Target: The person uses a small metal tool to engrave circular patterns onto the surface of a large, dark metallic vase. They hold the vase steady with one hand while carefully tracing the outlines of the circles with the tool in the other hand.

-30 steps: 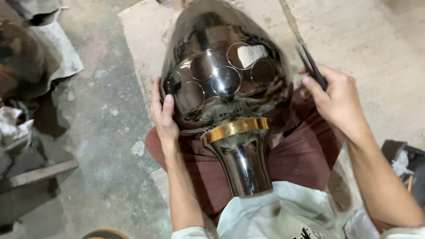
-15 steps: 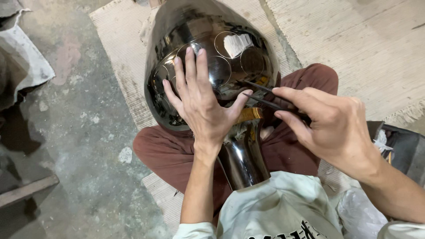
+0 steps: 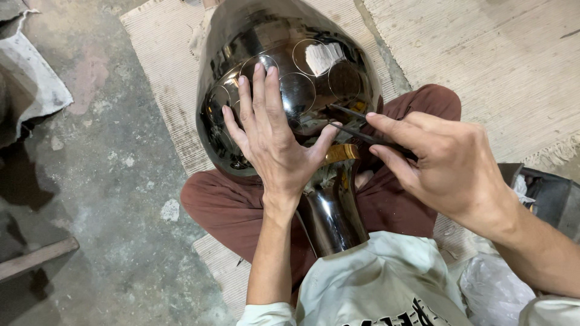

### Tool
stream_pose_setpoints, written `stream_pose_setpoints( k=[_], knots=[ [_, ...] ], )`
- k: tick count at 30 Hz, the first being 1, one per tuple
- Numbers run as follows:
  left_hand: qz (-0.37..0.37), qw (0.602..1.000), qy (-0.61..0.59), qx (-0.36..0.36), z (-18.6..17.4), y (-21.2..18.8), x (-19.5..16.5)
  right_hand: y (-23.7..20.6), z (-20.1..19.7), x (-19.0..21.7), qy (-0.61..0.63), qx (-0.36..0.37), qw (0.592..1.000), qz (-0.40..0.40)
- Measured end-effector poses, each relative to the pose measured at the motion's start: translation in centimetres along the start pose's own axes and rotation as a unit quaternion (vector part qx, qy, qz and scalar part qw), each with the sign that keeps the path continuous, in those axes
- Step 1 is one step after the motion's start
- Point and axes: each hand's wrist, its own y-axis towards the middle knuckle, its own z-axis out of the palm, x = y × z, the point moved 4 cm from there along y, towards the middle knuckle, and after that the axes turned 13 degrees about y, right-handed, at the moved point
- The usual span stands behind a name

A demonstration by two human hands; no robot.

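A large shiny dark metal vase (image 3: pixel 290 54) lies across my lap, neck toward me, with a gold band (image 3: pixel 342 152) where body meets neck. Thin scribed circles (image 3: pixel 302 90) cover its body. My left hand (image 3: pixel 272 136) lies flat on the body, fingers spread, thumb near the gold band. My right hand (image 3: pixel 444 166) grips a thin dark two-pronged tool (image 3: pixel 356 128), its tips resting on the vase surface just right of my left thumb.
I sit cross-legged in maroon trousers (image 3: pixel 223 211) on a woven mat (image 3: pixel 163 66). Bare concrete floor (image 3: pixel 103 181) lies to the left with a grey cloth (image 3: pixel 36 84). A wooden strip (image 3: pixel 36 258) lies lower left. A dark box (image 3: pixel 544 193) and plastic bag (image 3: pixel 495 290) sit right.
A second ago my left hand cupped the vase's side and my right held the tool off it. Both moved onto the body, tool tips touching; little change in the last half second.
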Motion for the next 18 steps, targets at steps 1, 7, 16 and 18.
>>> stream_pose_setpoints(
  k=[1, 7, 16, 18],
  knots=[
    [-0.001, 1.0, 0.0, -0.001, -0.01, -0.02, 0.0, 0.02, 0.03, 0.02, -0.002, 0.001, 1.0, -0.004],
    [-0.006, 1.0, 0.003, 0.002, 0.06, -0.09, 0.05, 0.29, 0.24, -0.17, -0.036, 0.019, 0.999, -0.016],
    [-0.006, 1.0, 0.002, -0.001, 0.02, -0.18, 0.04, 0.23, 0.42, 0.31, -0.045, 0.026, 0.999, -0.017],
    [-0.005, 1.0, 0.0, 0.0, 0.0, -0.19, 0.05, 0.24, 0.42, 0.49, -0.046, 0.024, 0.998, -0.02]
  ],
)
